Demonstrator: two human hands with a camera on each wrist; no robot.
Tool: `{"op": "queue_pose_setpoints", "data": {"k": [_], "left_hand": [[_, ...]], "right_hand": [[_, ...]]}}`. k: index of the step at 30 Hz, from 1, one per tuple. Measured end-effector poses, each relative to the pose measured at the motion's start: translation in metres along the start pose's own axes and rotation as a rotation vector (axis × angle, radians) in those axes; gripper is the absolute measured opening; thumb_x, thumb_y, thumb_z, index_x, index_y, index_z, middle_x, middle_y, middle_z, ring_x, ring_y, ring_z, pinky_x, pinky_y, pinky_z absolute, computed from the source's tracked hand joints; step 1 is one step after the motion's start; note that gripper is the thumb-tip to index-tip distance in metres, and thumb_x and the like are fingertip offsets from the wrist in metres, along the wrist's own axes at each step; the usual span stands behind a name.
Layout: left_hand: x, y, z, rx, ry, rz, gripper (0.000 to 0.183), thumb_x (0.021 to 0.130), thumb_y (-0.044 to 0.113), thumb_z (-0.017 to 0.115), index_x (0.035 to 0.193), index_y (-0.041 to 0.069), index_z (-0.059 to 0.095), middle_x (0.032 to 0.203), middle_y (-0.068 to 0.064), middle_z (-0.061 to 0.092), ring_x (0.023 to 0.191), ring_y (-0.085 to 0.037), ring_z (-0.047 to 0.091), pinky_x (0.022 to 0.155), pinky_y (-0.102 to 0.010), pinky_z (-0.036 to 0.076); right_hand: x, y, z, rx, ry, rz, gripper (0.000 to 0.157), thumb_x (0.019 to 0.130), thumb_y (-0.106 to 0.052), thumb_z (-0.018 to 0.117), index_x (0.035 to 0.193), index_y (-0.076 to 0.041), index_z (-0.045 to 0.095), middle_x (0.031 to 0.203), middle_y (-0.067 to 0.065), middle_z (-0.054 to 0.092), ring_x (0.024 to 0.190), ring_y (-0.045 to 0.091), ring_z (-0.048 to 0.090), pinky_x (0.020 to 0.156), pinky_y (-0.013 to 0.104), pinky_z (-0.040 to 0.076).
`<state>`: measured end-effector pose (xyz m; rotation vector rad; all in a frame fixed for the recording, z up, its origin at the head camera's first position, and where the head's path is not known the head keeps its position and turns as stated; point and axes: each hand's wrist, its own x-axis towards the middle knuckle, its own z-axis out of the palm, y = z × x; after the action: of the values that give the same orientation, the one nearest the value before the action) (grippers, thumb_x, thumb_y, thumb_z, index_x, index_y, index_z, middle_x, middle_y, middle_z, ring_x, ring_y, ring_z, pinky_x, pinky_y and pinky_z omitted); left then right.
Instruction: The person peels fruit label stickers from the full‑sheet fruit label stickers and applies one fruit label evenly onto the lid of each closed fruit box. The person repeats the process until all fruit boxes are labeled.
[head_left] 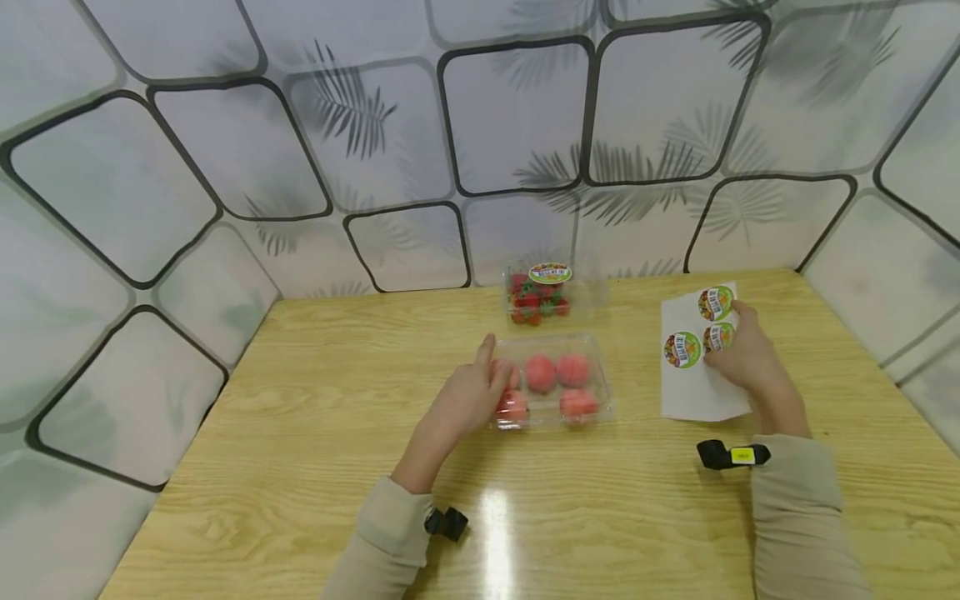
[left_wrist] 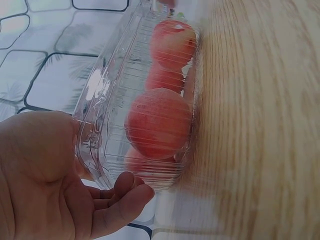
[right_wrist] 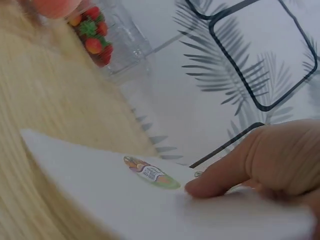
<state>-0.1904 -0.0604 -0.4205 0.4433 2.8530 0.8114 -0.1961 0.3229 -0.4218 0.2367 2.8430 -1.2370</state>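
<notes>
A clear plastic clamshell box of peaches [head_left: 555, 340] sits mid-table, several pinkish-red peaches [left_wrist: 159, 123] showing through its ribbed wall. Against its left end rests my left hand [head_left: 467, 398], index finger stretched out and thumb over the box's near left part. To the right, my right hand [head_left: 753, 354] grips the right side of a white sticker sheet [head_left: 701, 396]. The thumb lies on top in the right wrist view, and the sheet curves up from the table. On it are three round fruit-printed stickers [head_left: 682, 350], one partly covered by the hand.
Behind the peaches stands a smaller clear box of strawberries [head_left: 528, 300], with an oval-looking sticker [head_left: 551, 273] on it. The wooden table [head_left: 300, 400] ends at a patterned wall covering [head_left: 517, 117] at the back and sides. Each sleeve carries a black wrist device [head_left: 731, 455].
</notes>
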Motion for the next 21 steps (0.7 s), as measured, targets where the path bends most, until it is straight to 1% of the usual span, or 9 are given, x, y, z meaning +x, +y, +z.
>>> {"op": "queue_pose_setpoints", "data": {"k": [3, 5, 8, 12, 14, 15, 18, 19, 21], "left_hand": [[0.0, 0.0, -0.001, -0.001, 0.0, -0.002, 0.067, 0.108, 0.045, 0.027, 0.158, 0.002, 0.013, 0.054, -0.001, 0.046, 0.045, -0.013, 0.04, 0.047, -0.03, 0.037], [0.0, 0.0, -0.001, -0.002, -0.001, -0.003, 0.067, 0.108, 0.045, 0.027, 0.158, 0.002, 0.013, 0.053, -0.001, 0.046, 0.045, -0.013, 0.039, 0.047, -0.031, 0.037], [0.0, -0.001, -0.002, -0.003, -0.001, -0.001, 0.068, 0.108, 0.045, 0.026, 0.158, 0.002, 0.013, 0.053, -0.002, 0.047, 0.045, -0.014, 0.039, 0.048, -0.031, 0.038], [0.0, -0.002, -0.002, 0.0, 0.001, -0.003, 0.068, 0.108, 0.046, 0.026, 0.158, 0.002, 0.013, 0.053, -0.001, 0.047, 0.045, -0.013, 0.039, 0.048, -0.031, 0.037], [0.001, -0.002, -0.002, -0.002, 0.001, -0.005, 0.068, 0.108, 0.046, 0.026, 0.158, 0.002, 0.014, 0.053, -0.001, 0.047, 0.044, -0.013, 0.039, 0.047, -0.031, 0.037], [0.001, -0.002, -0.002, -0.004, 0.0, -0.006, 0.068, 0.108, 0.046, 0.026, 0.158, 0.002, 0.013, 0.053, -0.001, 0.047, 0.044, -0.013, 0.039, 0.047, -0.031, 0.036], [0.001, -0.002, -0.002, -0.012, -0.005, -0.011, 0.068, 0.108, 0.046, 0.027, 0.158, 0.002, 0.013, 0.053, -0.002, 0.047, 0.043, -0.013, 0.038, 0.046, -0.031, 0.036], [0.001, -0.002, -0.002, -0.013, -0.007, -0.012, 0.068, 0.108, 0.045, 0.027, 0.158, 0.002, 0.013, 0.053, -0.002, 0.047, 0.043, -0.014, 0.039, 0.046, -0.031, 0.037], [0.001, -0.001, -0.002, -0.016, -0.01, -0.016, 0.067, 0.108, 0.044, 0.028, 0.158, 0.003, 0.013, 0.053, -0.002, 0.047, 0.044, -0.014, 0.039, 0.046, -0.031, 0.037]], "right_hand": [[-0.001, -0.006, -0.005, -0.001, 0.086, -0.049, 0.093, 0.086, 0.001, 0.059, 0.151, 0.014, -0.005, 0.106, 0.04, 0.05, 0.085, 0.041, 0.058, 0.065, 0.037, 0.05], [-0.003, -0.01, -0.007, 0.002, 0.127, -0.082, 0.079, 0.088, -0.001, 0.059, 0.149, 0.017, 0.013, 0.104, 0.04, 0.053, 0.083, 0.039, 0.059, 0.062, 0.032, 0.048], [-0.005, -0.019, -0.011, 0.039, 0.156, -0.114, 0.054, 0.092, -0.002, 0.057, 0.137, 0.02, 0.038, 0.111, 0.041, 0.056, 0.085, 0.035, 0.061, 0.062, 0.026, 0.047], [-0.01, -0.031, -0.014, 0.146, 0.135, -0.103, 0.047, 0.098, -0.009, 0.053, 0.135, 0.018, 0.043, 0.121, 0.038, 0.056, 0.081, 0.009, 0.06, 0.061, 0.019, 0.05], [-0.012, -0.036, -0.015, 0.233, 0.116, -0.1, 0.046, 0.099, -0.012, 0.054, 0.135, 0.015, 0.044, 0.114, 0.021, 0.064, 0.079, -0.002, 0.058, 0.063, 0.018, 0.052], [-0.013, -0.038, -0.016, 0.315, 0.094, -0.107, 0.042, 0.099, -0.011, 0.054, 0.134, 0.011, 0.047, 0.112, 0.011, 0.066, 0.079, -0.005, 0.057, 0.064, 0.018, 0.052], [-0.017, -0.043, -0.017, 0.644, 0.001, -0.174, 0.03, 0.098, -0.002, 0.056, 0.127, -0.005, 0.053, 0.104, -0.01, 0.066, 0.085, -0.002, 0.063, 0.069, 0.02, 0.054], [-0.017, -0.044, -0.017, 0.77, -0.048, -0.21, 0.03, 0.097, 0.003, 0.055, 0.125, -0.008, 0.054, 0.102, -0.013, 0.066, 0.09, 0.001, 0.065, 0.072, 0.021, 0.055], [-0.019, -0.046, -0.016, 0.986, -0.162, -0.282, 0.038, 0.095, 0.013, 0.05, 0.124, -0.012, 0.056, 0.112, -0.006, 0.067, 0.1, 0.008, 0.066, 0.079, 0.024, 0.055]]}}
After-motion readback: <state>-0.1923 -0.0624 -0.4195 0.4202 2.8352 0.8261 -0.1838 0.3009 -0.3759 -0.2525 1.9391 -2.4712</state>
